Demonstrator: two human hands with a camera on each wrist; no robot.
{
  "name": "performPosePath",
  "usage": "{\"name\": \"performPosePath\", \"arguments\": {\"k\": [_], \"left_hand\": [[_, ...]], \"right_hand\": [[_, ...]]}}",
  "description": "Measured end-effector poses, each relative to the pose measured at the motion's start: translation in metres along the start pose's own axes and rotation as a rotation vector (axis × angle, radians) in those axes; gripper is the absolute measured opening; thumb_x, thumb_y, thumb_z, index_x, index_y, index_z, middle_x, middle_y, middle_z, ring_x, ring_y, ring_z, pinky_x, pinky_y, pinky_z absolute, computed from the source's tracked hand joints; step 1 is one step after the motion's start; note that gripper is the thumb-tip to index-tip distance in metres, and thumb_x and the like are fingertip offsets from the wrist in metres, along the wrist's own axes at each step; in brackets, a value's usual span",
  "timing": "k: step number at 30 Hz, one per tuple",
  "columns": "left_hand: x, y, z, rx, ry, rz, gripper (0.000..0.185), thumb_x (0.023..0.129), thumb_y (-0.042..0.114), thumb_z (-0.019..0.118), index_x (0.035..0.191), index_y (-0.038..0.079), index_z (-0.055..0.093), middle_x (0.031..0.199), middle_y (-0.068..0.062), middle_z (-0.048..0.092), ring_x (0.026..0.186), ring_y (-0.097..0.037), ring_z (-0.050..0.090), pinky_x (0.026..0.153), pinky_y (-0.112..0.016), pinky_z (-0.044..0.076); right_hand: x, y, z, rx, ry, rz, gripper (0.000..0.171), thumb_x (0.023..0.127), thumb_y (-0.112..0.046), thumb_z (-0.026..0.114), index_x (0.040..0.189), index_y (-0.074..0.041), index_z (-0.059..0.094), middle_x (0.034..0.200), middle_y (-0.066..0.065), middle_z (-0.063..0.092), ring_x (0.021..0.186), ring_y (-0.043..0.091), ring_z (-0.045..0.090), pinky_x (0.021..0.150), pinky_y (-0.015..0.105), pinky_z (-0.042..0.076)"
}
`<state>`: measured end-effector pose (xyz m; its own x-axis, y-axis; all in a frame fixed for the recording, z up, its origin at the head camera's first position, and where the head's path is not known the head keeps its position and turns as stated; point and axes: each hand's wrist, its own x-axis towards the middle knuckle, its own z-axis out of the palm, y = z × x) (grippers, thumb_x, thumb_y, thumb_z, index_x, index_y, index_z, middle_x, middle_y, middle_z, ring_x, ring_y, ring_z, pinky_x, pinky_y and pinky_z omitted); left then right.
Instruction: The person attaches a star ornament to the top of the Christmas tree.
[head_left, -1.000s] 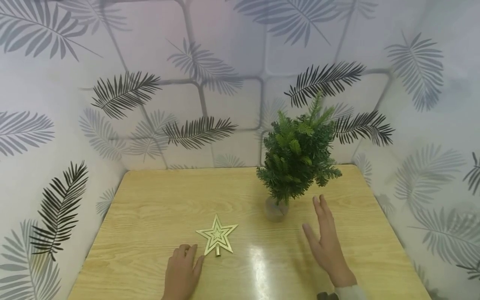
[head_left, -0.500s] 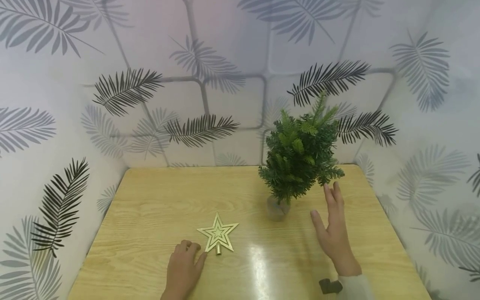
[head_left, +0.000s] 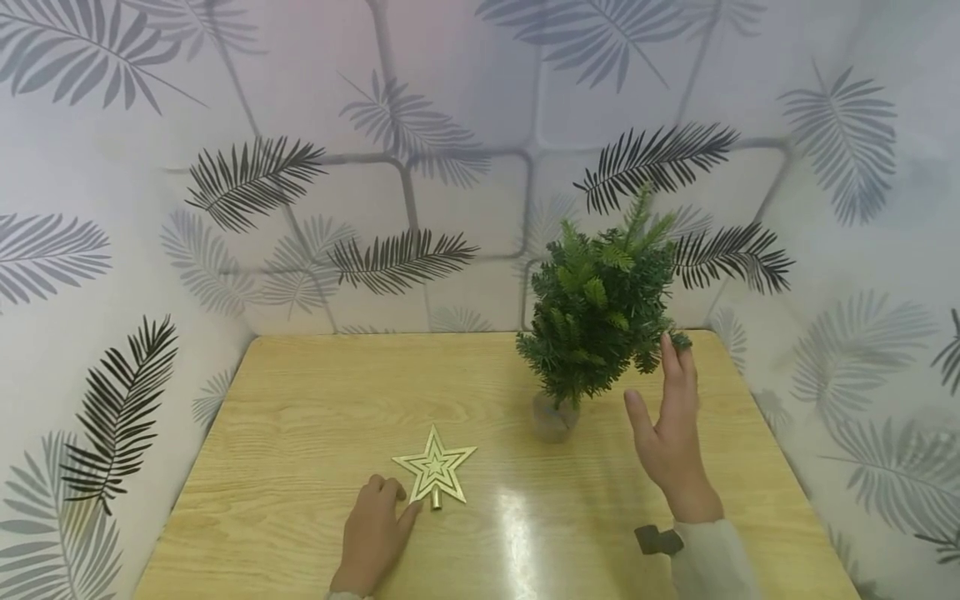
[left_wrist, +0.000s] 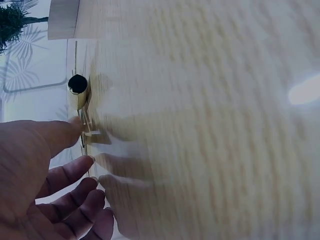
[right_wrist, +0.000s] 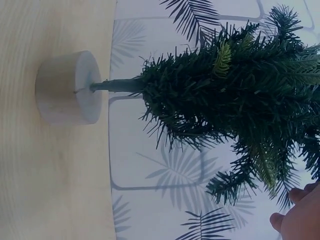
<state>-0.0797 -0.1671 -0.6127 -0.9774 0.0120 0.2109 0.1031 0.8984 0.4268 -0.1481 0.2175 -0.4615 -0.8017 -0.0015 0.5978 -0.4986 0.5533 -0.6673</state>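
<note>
A gold star tree topper [head_left: 434, 468] with a short hollow socket lies flat on the wooden table. My left hand [head_left: 372, 533] is at its lower left point, thumb touching or nearly touching it, other fingers loosely bent beside it. In the left wrist view, the socket [left_wrist: 78, 92] faces the camera just past the thumb. A small artificial Christmas tree [head_left: 600, 308] stands upright on a round, pale base [right_wrist: 70, 87]. My right hand [head_left: 675, 442] is raised at its right side, fingers extended, fingertips overlapping a low branch; contact is unclear.
The wooden table [head_left: 315, 400] runs back to a wall [head_left: 465, 200] covered in a leaf print, with more of it on both sides. A dark object [head_left: 658, 540] sits at the right wrist. Light glares off the table's front middle.
My right hand has moved forward and right, up to the tree's lower right branch. My left hand has shifted slightly right, closer to the star. Star and tree stay where they were.
</note>
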Motion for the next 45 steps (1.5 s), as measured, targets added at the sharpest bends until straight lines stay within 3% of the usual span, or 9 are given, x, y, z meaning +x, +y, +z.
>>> {"name": "performPosePath", "arguments": {"k": [12, 20, 24, 26, 31, 37, 42, 45], "left_hand": [[0.002, 0.004, 0.0, 0.005, -0.043, -0.063, 0.022, 0.081, 0.025, 0.077, 0.088, 0.01, 0.063, 0.081, 0.003, 0.046, 0.066, -0.01, 0.041, 0.049, -0.02, 0.038], [0.003, 0.005, -0.005, -0.012, -0.101, -0.093, 0.019, 0.085, 0.023, 0.074, 0.087, 0.009, 0.06, 0.08, 0.003, 0.045, 0.067, -0.01, 0.042, 0.049, -0.02, 0.038], [0.002, 0.004, -0.007, -0.04, -0.126, -0.096, 0.018, 0.086, 0.023, 0.072, 0.085, 0.009, 0.059, 0.076, 0.004, 0.044, 0.063, -0.009, 0.04, 0.047, -0.02, 0.037], [0.002, 0.004, -0.008, -0.073, -0.14, -0.106, 0.018, 0.087, 0.022, 0.071, 0.083, 0.01, 0.058, 0.073, 0.005, 0.046, 0.059, -0.008, 0.041, 0.046, -0.02, 0.037], [0.002, 0.004, -0.011, -0.148, -0.168, -0.146, 0.016, 0.088, 0.019, 0.069, 0.082, 0.012, 0.056, 0.064, 0.007, 0.05, 0.051, -0.007, 0.043, 0.044, -0.021, 0.037], [0.003, 0.004, -0.01, -0.172, -0.155, -0.168, 0.011, 0.087, 0.019, 0.071, 0.088, 0.011, 0.064, 0.067, 0.009, 0.055, 0.053, -0.005, 0.047, 0.047, -0.021, 0.041], [0.003, 0.001, -0.011, -0.274, -0.224, -0.211, 0.01, 0.088, 0.018, 0.069, 0.091, 0.009, 0.068, 0.07, 0.007, 0.06, 0.058, -0.007, 0.053, 0.052, -0.024, 0.046], [0.002, -0.001, -0.013, -0.354, -0.291, -0.222, 0.011, 0.087, 0.017, 0.069, 0.091, 0.007, 0.07, 0.073, 0.004, 0.063, 0.061, -0.008, 0.056, 0.055, -0.026, 0.048]], "right_hand": [[0.015, -0.003, 0.006, 0.025, 0.099, -0.033, 0.067, 0.098, -0.023, 0.053, 0.154, -0.016, 0.016, 0.158, 0.007, -0.011, 0.144, 0.027, -0.009, 0.11, 0.061, 0.006], [0.024, -0.004, 0.006, -0.066, 0.212, -0.095, 0.066, 0.098, -0.039, 0.051, 0.151, -0.01, 0.025, 0.158, 0.013, -0.004, 0.144, 0.034, -0.005, 0.112, 0.052, -0.005], [0.031, -0.011, 0.004, -0.119, 0.217, -0.145, 0.069, 0.097, -0.047, 0.047, 0.15, -0.008, 0.027, 0.158, 0.013, 0.003, 0.143, 0.037, 0.001, 0.112, 0.051, -0.008], [0.035, -0.015, 0.003, -0.103, 0.214, -0.157, 0.07, 0.097, -0.049, 0.048, 0.15, -0.009, 0.027, 0.158, 0.012, 0.006, 0.143, 0.035, 0.005, 0.113, 0.052, -0.003], [0.045, -0.022, 0.003, -0.024, 0.175, -0.163, 0.071, 0.096, -0.045, 0.052, 0.151, -0.01, 0.024, 0.158, 0.008, 0.01, 0.143, 0.032, 0.01, 0.113, 0.053, 0.011], [0.054, -0.037, 0.003, 0.002, 0.162, -0.19, 0.071, 0.097, -0.035, 0.052, 0.15, -0.001, 0.019, 0.157, 0.011, 0.013, 0.143, 0.032, 0.012, 0.115, 0.046, 0.011], [0.061, -0.062, 0.0, 0.037, 0.148, -0.212, 0.067, 0.099, -0.026, 0.051, 0.147, 0.007, 0.018, 0.155, 0.019, 0.013, 0.142, 0.038, 0.013, 0.115, 0.048, 0.012], [0.065, -0.067, -0.001, 0.045, 0.138, -0.203, 0.067, 0.099, -0.024, 0.05, 0.149, 0.005, 0.016, 0.156, 0.019, 0.011, 0.141, 0.038, 0.014, 0.114, 0.048, 0.013]]}}
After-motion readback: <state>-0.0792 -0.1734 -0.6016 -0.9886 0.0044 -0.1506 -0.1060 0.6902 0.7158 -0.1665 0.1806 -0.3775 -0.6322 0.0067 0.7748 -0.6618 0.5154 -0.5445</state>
